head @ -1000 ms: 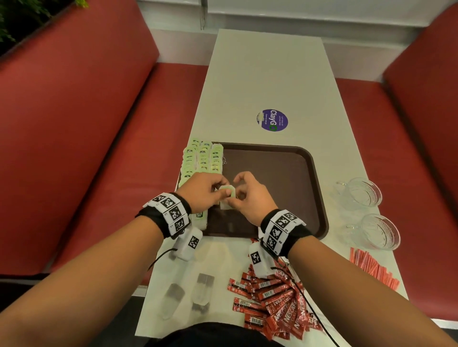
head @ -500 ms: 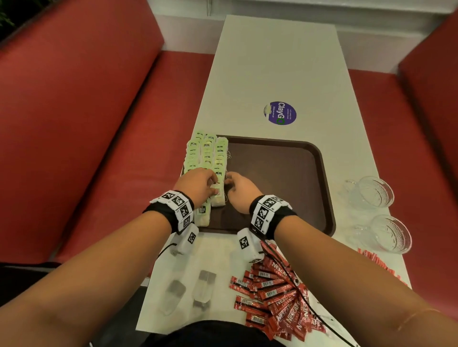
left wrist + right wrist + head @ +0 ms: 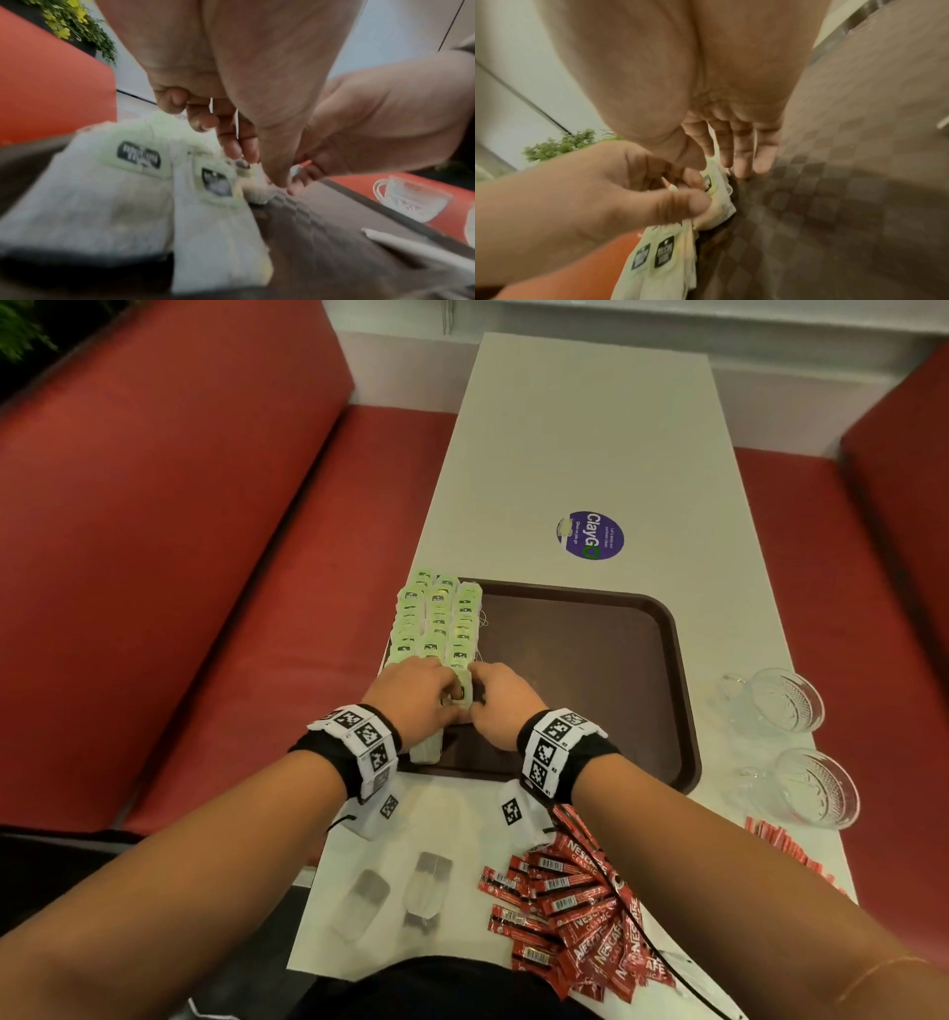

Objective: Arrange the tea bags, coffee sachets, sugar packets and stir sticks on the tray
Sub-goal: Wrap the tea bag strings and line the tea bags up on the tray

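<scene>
Tea bags (image 3: 436, 621): green-tagged rows along the left edge of the brown tray (image 3: 590, 660). My left hand (image 3: 418, 695) pinches the nearest tea bag (image 3: 464, 690) in the inner row; my right hand (image 3: 500, 706) pinches its other side. Two untagged tea bags (image 3: 398, 898) on the table (image 3: 590, 428) by me. Coffee sachets (image 3: 580, 916): red heap, right of those. Glass cups (image 3: 785, 737): far right. Red sticks (image 3: 780, 845): beside them.

Head view: looking down from high up at the tray (image 3: 590, 629); wrist views: very close, low, facing each other across the tea bags (image 3: 144, 182); all sharing those.
</scene>
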### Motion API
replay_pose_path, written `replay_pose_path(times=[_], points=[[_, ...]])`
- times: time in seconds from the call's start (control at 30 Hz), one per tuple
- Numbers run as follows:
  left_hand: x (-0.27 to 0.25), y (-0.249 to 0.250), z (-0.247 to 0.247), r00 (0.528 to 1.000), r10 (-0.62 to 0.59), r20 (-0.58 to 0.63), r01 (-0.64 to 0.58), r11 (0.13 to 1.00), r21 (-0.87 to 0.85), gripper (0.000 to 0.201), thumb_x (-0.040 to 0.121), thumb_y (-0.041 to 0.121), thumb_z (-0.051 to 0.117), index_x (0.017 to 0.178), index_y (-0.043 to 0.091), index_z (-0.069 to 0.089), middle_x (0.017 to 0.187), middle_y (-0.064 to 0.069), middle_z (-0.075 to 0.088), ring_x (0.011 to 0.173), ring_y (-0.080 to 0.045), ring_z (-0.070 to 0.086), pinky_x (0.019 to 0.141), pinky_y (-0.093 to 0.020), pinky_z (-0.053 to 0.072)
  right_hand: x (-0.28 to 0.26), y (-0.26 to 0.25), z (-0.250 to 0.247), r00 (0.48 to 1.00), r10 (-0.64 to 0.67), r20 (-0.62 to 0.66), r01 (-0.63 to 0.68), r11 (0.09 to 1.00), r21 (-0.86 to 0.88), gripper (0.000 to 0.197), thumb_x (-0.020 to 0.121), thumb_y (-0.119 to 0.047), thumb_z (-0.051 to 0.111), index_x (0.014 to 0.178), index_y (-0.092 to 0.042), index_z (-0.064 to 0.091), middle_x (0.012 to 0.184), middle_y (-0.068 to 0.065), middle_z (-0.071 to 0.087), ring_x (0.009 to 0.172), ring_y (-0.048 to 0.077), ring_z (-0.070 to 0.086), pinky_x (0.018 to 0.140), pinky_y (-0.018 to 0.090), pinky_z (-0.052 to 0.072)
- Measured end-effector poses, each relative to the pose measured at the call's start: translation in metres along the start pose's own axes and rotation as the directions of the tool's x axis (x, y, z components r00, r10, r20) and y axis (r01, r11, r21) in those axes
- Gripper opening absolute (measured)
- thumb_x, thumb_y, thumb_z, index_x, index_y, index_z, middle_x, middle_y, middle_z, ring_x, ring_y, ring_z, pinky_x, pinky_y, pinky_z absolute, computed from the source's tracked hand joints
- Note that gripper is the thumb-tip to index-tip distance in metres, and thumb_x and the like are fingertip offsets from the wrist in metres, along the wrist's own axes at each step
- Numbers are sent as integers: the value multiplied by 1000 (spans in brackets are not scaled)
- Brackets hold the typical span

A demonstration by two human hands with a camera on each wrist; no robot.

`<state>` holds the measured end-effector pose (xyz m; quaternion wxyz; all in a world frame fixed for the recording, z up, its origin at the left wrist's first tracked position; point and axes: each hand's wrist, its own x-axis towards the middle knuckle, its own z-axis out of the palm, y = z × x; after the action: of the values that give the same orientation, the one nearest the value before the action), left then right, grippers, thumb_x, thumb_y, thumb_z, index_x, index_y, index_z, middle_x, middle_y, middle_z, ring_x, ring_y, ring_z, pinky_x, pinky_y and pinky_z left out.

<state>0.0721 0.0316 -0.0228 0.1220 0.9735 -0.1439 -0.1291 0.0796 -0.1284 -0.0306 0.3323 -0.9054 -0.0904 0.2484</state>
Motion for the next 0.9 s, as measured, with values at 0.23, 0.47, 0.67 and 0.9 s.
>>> replay_pose_path(times=[0.23,0.47,0.67,0.9], points=[[-64,-35,-13,998,-60,-37,56,994,-95,20,92,51,60,101,33,62,91,15,59,82,-7,55,71,-30,43,-43,-3,9,982,-177,-64,164,972,-171,27,90,-19,58,117,-16,63,112,4,62,102,23,59,87,32,49],[-118,-50,20,982,14,187,-13,1000,-7,29,88,41,69,115,31,66,116,14,63,106,-11,59,87,-32,48,-77,-21,47,882,-325,340,419,872,-252,26,85,-30,73,110,-23,69,97,-8,68,86,13,59,79,28,49],[-128,-45,37,976,27,216,-39,998,55,48,87,35,71,132,26,57,128,6,54,117,-17,54,94,-35,46,-91,-22,87,767,-284,575,575,701,-422,46,78,-30,80,120,-22,66,114,4,58,103,25,56,87,38,49],[-127,-41,40,968,-42,247,26,997,67,35,89,32,69,121,23,58,110,3,58,104,-20,56,83,-31,43,-91,-19,88,812,-205,546,524,668,-528,34,85,-33,74,115,-23,64,110,3,64,107,25,53,86,38,47]])
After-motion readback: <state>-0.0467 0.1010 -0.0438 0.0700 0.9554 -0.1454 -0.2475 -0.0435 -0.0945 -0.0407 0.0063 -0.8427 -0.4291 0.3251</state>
